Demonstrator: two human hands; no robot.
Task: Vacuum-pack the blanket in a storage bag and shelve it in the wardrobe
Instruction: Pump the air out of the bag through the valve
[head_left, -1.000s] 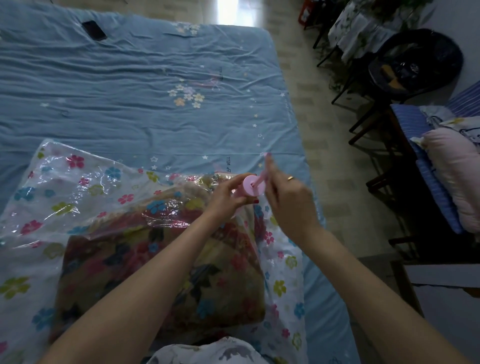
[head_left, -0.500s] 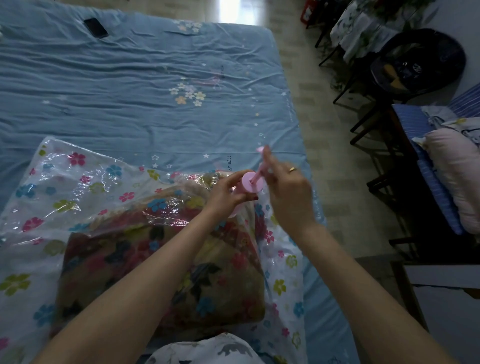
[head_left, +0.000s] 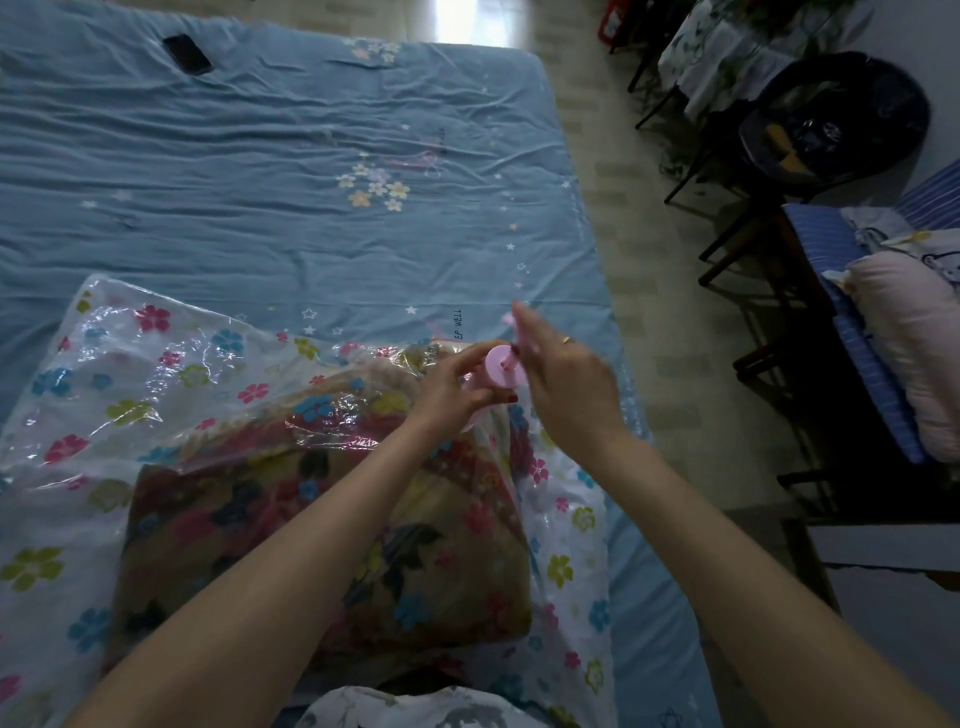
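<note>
The folded blanket (head_left: 332, 530) lies inside the flowered clear storage bag (head_left: 104, 395) on the blue bed sheet (head_left: 260, 182). The left hand (head_left: 447, 389) grips the pink pump (head_left: 501, 371) on the bag — the right hand (head_left: 566, 384) pinches its handle, raised.

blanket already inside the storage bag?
Yes, the folded floral blanket lies inside the clear flowered storage bag on the bed.
</note>
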